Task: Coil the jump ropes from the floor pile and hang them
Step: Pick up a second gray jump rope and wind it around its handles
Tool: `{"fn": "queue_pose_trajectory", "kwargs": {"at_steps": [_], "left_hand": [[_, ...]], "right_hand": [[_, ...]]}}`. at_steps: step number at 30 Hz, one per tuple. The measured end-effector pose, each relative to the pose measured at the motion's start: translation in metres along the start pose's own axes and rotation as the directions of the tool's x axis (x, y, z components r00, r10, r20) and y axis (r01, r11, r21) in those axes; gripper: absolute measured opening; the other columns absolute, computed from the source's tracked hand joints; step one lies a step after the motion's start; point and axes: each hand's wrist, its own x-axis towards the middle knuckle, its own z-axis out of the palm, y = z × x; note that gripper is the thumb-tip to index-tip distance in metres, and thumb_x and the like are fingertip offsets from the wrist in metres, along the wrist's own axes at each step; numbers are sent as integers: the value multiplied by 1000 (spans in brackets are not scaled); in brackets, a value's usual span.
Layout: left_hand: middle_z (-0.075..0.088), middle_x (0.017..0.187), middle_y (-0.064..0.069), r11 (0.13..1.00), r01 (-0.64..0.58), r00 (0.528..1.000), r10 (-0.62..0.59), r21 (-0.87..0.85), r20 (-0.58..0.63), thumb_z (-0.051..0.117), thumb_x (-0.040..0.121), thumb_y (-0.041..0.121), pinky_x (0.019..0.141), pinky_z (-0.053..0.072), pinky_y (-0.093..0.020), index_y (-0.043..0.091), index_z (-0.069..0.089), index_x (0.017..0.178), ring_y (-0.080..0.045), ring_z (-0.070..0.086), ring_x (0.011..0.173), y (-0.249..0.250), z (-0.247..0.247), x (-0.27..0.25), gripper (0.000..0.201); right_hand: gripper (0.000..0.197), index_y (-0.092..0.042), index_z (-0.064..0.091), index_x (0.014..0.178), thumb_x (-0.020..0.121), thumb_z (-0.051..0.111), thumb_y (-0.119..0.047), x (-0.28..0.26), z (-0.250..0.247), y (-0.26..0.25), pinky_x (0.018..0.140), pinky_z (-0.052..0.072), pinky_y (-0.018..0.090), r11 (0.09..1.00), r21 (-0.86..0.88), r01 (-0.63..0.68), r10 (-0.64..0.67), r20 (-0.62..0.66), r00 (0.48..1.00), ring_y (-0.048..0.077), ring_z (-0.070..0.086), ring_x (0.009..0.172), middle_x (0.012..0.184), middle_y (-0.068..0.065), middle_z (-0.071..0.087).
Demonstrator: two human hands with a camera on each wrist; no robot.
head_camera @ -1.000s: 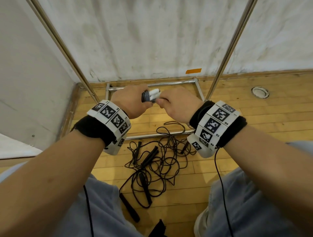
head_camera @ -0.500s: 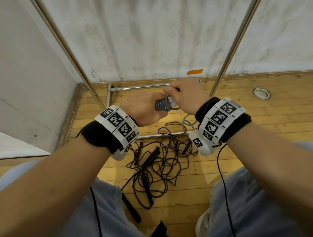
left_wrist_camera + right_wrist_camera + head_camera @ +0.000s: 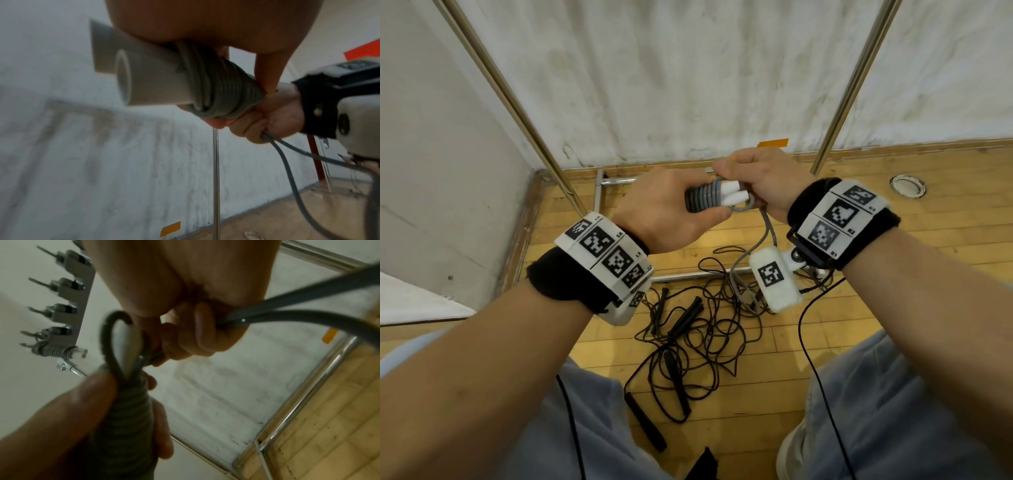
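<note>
A gym corner: wooden floor (image 3: 893,246), jump-rope pile (image 3: 698,329) (scuffed white wall (image 3: 688,75)).

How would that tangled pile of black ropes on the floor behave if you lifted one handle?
Probably floppy: the black jump ropes lie in loose loops. Their crossed cords would likely snag and drag neighbours along. The black handles look stiff and slim, so probably light.

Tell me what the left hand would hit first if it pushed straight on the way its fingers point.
Most likely the right hand. The left hand grips the grey rope coil wound on the white handles, pointing right, and the right hand sits directly against that end. Depth looks shared, though uncertain.
</note>
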Motion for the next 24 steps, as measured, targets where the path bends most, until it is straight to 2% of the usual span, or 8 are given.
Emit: {"fn": "queue_pose_trajectory", "kwargs": {"at_steps": [3,6,9,12,17,19,21,24], "left_hand": [[61,67,-7,957,112,992,-122,-267,-24,66,79,45,51,46,-38,15,66,90,-25,58,58,5,-5,1,32],[63,69,-14,906,135,980,-183,-402,-84,66,88,33,43,45,-37,16,62,85,-26,60,55,8,-7,3,18],[67,81,-21,868,150,963,-236,-473,-127,64,90,31,51,53,-44,12,57,102,-37,64,67,7,-9,6,24],[68,84,-17,859,152,964,-239,-488,-120,63,91,29,50,54,-36,14,56,112,-33,65,66,9,-7,7,26],[63,69,-5,848,164,943,-285,-504,-172,63,91,27,44,50,-26,13,62,100,-18,62,54,9,-11,11,16],[63,67,-5,830,176,943,-295,-529,-150,64,91,26,41,47,-23,12,63,98,-15,61,51,10,-13,11,15],[64,71,-5,830,169,953,-275,-531,-128,64,90,26,42,47,-21,11,64,100,-13,62,52,11,-12,10,18],[67,86,-5,885,152,962,-235,-439,-142,64,90,30,55,53,-26,10,64,111,-14,65,68,9,-9,11,29]], "right_hand": [[36,-23,68,60,94,56,-24,0,8,1,36,25,20,989,146,-3,1,14,1000,10,33,43,54,-1,47],[25,-11,63,75,96,49,-15,-3,15,1,38,22,20,984,173,45,-41,-30,999,9,28,43,53,-1,44],[38,-12,49,63,99,43,-22,-8,24,0,42,27,22,989,-75,126,-129,-40,991,8,32,40,54,0,44],[40,-15,47,61,100,38,-19,-10,28,-1,53,35,28,946,-282,159,-184,-65,981,8,40,45,53,-3,45],[19,-14,55,113,95,49,-20,-11,30,4,66,39,22,876,-441,193,-257,-90,962,7,49,72,82,-11,51],[14,-17,60,105,94,53,-22,-11,31,7,64,35,19,794,-565,224,-336,-101,936,3,49,72,82,-12,53],[17,-22,57,81,96,49,-23,-9,29,8,56,30,21,775,-598,206,-345,-128,930,2,44,60,67,-13,49],[24,-26,55,78,98,42,-26,-5,29,8,56,36,27,858,-502,104,-160,-70,985,8,48,59,66,-9,54]]}}
